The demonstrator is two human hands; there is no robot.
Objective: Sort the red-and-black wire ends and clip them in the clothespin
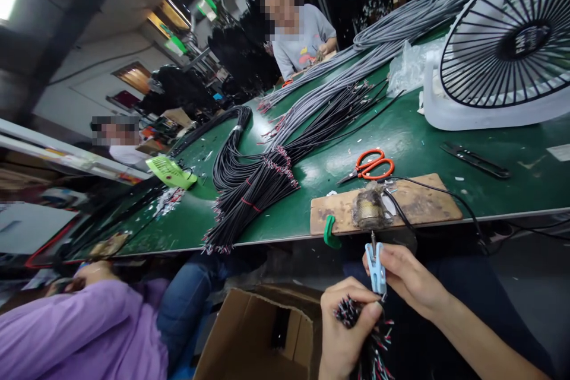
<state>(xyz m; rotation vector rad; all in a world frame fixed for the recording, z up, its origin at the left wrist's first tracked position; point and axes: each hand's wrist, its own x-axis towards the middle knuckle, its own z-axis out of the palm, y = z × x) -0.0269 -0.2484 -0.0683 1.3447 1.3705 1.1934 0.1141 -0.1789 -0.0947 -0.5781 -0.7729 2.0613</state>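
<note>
My left hand is closed around a bundle of thin black cables whose ends show short red, white and green wires. Its thumb and forefinger pinch near one wire end, just below a light blue clothespin. Thumb and fingers of my right hand grip that clothespin from the right side. The clothespin's upper end surrounds or meets a thin metal shaft. This shaft sticks out from a grimy, round, motor-like device on a wooden board at the table edge.
Orange-handled scissors and black snips lie on the green table. Black cable bundles, grey cables and a white fan surround them. A cardboard box stands below, beside a person in a purple sleeve.
</note>
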